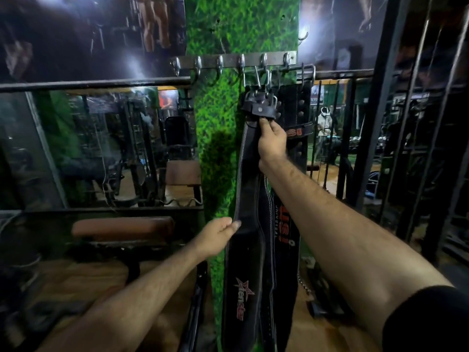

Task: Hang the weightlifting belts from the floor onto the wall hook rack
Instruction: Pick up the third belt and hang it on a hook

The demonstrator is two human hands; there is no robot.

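Up high, my right hand (272, 138) grips the top of the black leather weightlifting belt with white stitching and a red star logo (250, 219), just under its metal buckle (258, 97), which sits below the steel wall hook rack (233, 61). My left hand (218, 233) pinches the belt's left edge lower down. Just beside it hangs a second black belt with red lettering (284, 240), against the green grass-patterned wall panel (218, 118).
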